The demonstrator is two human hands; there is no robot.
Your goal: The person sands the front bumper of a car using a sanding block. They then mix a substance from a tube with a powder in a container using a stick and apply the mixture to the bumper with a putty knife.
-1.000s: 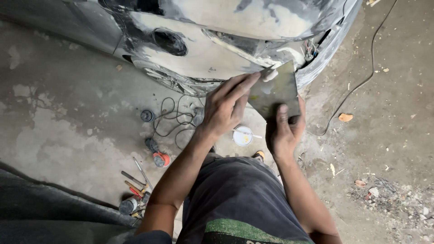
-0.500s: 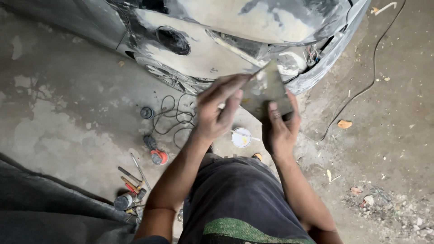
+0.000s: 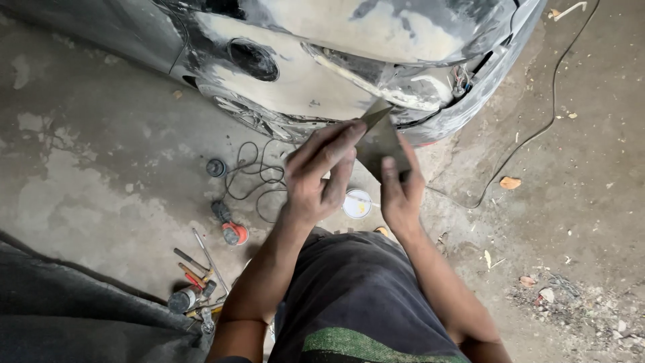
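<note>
Grey flat board (image 3: pixel 380 142) was gripped in the right hand (image 3: pixel 400 195), just in front of the filler-patched car body (image 3: pixel 349 54).

Right hand was closed on the board's lower edge, thumb on its face; the board's upper corner lay close against the panel. Left hand (image 3: pixel 321 176) was loosely open, fingers extended, fingertips (image 3: pixel 349 132) touching the board's left edge. On the concrete floor (image 3: pixel 101 168) below lay a white tub (image 3: pixel 357 203), a small orange-capped power tool (image 3: pixel 230 228) with a coiled cable (image 3: pixel 259 175), and hand tools (image 3: pixel 195 269).
</note>
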